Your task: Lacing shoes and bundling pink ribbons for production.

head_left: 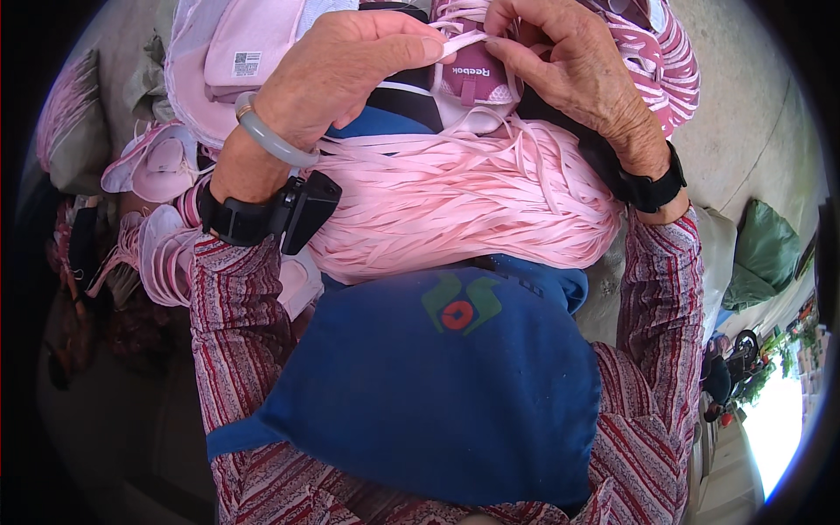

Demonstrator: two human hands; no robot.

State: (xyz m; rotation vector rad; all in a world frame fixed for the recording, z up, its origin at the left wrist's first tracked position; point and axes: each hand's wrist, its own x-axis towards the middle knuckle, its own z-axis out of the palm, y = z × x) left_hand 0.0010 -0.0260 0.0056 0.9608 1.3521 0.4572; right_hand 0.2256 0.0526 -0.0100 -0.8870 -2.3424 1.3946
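Note:
A pale pink shoelace (464, 41) is stretched between my two hands near the top of the view. My left hand (346, 74) pinches one part of it between thumb and forefinger. Close by, my right hand (573, 70) is also closed on the lace, its thumb and bent fingers meeting at it. Just beneath the lace lies a mauve-pink shoe upper (472, 85) with a pull tab, partly laced at the top. A thick bundle of loose pink laces (464, 192) rests across my lap, on my blue apron (376, 367).
Pale pink shoe uppers (254, 44) are stacked at the upper left. Striped mauve uppers (669, 66) lie beyond my right hand. More uppers (166, 162) and laces sit to the left. A green sack (761, 254) stands on the concrete floor (744, 114) at the right.

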